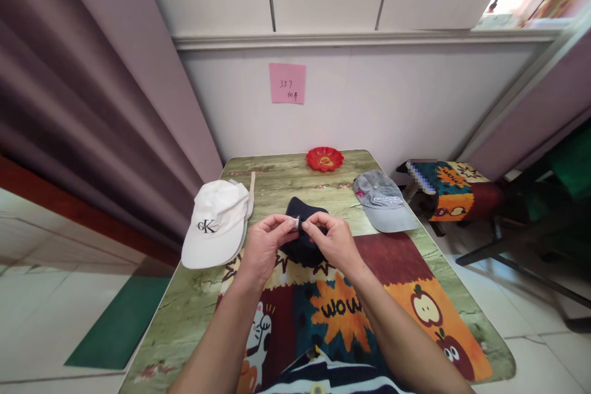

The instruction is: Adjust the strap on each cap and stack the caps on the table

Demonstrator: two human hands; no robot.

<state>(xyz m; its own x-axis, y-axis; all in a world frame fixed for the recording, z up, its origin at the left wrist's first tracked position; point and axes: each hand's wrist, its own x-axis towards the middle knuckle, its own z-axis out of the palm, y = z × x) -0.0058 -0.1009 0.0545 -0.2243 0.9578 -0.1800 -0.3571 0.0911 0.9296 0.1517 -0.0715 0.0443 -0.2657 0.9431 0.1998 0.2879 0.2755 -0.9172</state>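
Observation:
A dark cap (305,253) lies in the middle of the table, partly hidden under my hands. My left hand (270,239) pinches a small light-coloured piece, seemingly a metal buckle, on the cap's strap (301,223). Close beside it, my right hand (333,240) grips the dark end of the same strap between thumb and fingers. Fingertips cover much of the strap, so how it runs through the buckle cannot be made out. To the left sits a white cap (218,221) with black letters, its strap sticking up behind. A grey cap (383,202) rests on the right.
A red scalloped dish (325,159) stands at the table's far edge. Under my arms a colourful printed mat (397,265) covers part of the wood-patterned table (184,326). A pink note (287,83) is stuck to the wall. Beyond the right edge is a covered stool (455,200).

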